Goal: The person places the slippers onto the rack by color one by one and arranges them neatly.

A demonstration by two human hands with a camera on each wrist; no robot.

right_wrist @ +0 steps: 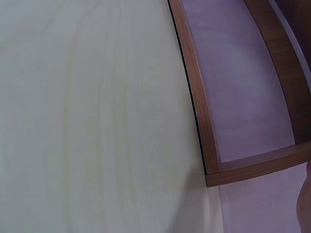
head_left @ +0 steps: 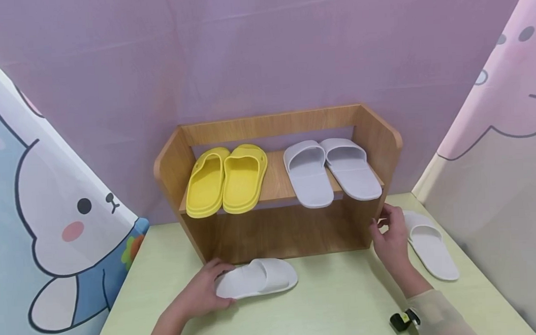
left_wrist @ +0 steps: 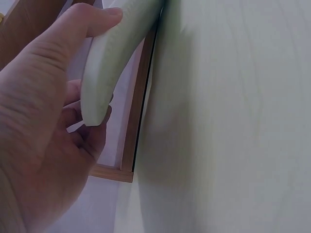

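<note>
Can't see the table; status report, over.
Left hand gripping white strapped slipper by heel. Right hand at right side of brown wooden rack. Similar white slipper lies farther right. Nothing seen between held slipper and rack.

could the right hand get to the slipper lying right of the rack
Likely yes: the right hand is close beside that slipper with nothing visible between them, though its fingers would first have to turn from the rack.

Left hand (head_left: 205,290) gripping; right hand (head_left: 393,234) well apart, curled.
</note>
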